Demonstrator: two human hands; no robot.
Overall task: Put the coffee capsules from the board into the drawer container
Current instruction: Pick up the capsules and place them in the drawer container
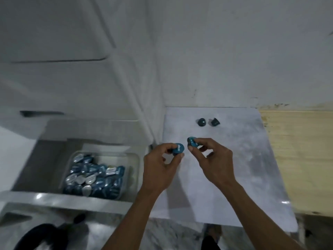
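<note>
Marble board, teal foil-topped capsules

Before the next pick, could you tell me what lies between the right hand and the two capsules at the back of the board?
Only bare board separates the right hand from the two capsules, per the head view.

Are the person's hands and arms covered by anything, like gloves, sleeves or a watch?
No. Both hands are bare: the left hand and the right hand wear no gloves, and no rings show. The forearms are uncovered as far as the picture's lower edge, with no sleeve, watch or bracelet in view. The picture is dim and slightly blurred, so very small details could be missed.
</note>
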